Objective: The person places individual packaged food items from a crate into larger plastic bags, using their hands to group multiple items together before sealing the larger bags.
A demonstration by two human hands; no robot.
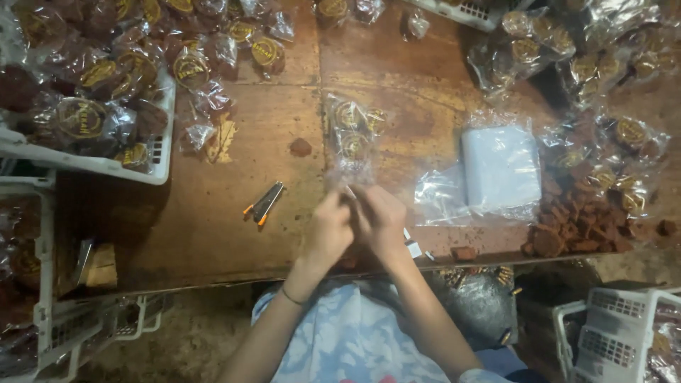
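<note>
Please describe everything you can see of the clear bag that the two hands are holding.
The clear plastic bag lies flat on the brown wooden table, stretching away from the person. It holds dark brown round pieces with yellow round labels. The left hand and right hand pinch its near end together. Its film looks thin, glossy and wrinkled.

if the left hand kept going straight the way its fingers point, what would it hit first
Probably the clear packet of round brown sweets, lying on the wooden table just ahead of the left hand; it may already touch its near end.
</note>
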